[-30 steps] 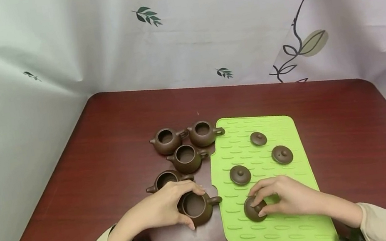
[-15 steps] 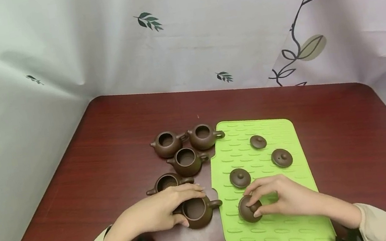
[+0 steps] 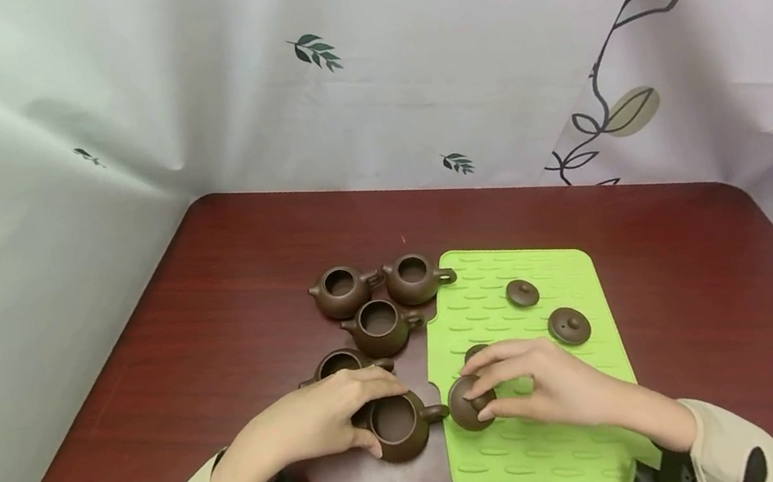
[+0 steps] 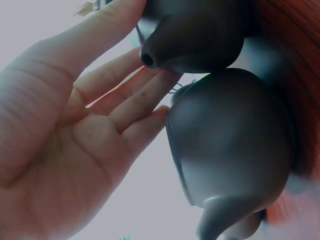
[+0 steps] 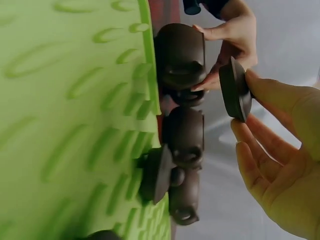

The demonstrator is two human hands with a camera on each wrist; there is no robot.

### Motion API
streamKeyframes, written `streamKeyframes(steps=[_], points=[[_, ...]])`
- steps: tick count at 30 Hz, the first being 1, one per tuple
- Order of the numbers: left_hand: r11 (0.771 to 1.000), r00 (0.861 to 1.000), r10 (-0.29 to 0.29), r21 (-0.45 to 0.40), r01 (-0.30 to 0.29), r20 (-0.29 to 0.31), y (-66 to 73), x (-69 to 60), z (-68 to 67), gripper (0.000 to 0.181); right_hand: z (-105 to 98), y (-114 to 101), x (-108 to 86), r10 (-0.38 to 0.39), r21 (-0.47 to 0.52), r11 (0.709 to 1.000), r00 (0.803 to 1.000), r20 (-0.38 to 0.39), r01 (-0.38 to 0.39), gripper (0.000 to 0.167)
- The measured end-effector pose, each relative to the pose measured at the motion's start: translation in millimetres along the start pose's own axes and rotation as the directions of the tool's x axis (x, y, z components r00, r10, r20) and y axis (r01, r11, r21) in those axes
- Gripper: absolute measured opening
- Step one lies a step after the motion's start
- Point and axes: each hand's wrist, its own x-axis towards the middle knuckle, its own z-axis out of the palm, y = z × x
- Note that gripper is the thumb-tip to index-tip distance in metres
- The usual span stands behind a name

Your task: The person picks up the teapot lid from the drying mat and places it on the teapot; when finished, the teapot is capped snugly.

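- The left hand (image 3: pixel 312 423) gripped the open teapot (image 3: pixel 401 439), which stayed on the tabletop (image 3: pixel 248 280) beside the mat's (image 3: pixel 520 460) left edge.
- The lid (image 3: pixel 463 412) had shifted left, raised near that edge, narrowing its gap to the teapot.
- The right hand (image 3: pixel 557 384) pinched this lid, carrying it leftward.

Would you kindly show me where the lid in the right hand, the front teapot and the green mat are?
Held lid (image 3: pixel 464 413): head view, left part of its top.
Front teapot (image 3: pixel 408 446): head view, outer wall of its body.
Green mat (image 3: pixel 543 461): head view, bare lower part.
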Motion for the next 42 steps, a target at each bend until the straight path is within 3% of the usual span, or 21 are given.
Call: streamKeyframes(steps=[4,16,21,26,29,36,42], points=[[0.999,1.0,-0.023,-0.024,0.023,0.002,-1.7,0.6,1.1,0.061,2,-4,13.5,-0.012,-0.03,0.999,1.0,0.021,0.013,0.02],[0.988,0.992,-0.111,-0.1,0.116,0.062,-3.7,4.4,-3.1,0.06,22,-10,44.1,0.001,0.073,0.997,1.0,0.011,-0.002,0.02],[0.995,0.996,-0.073,-0.066,0.076,0.047,-4.4,6.0,-3.4,0.062,37,-10,50.2,-0.085,-0.013,0.996,0.996,-0.028,0.084,0.022],[0.995,0.996,-0.08,-0.053,0.082,0.036,-3.6,4.9,-1.4,0.062,43,-8,54.3,-0.178,-0.105,0.979,0.983,-0.034,0.174,0.022],[0.996,0.996,-0.079,-0.043,0.08,0.028,-3.9,3.7,-0.6,0.065,44,-9,55.0,-0.181,-0.114,0.978,0.983,-0.039,0.176,0.022],[0.981,0.994,-0.11,-0.164,0.107,-0.009,-3.7,1.1,0.7,0.105,55,-13,51.9,-0.112,-0.156,0.983,0.986,-0.12,0.093,0.022],[0.975,0.993,-0.116,-0.191,0.112,-0.014,-3.3,3.0,1.4,0.11,61,-14,52.3,-0.134,-0.19,0.976,0.982,-0.133,0.108,0.02]])
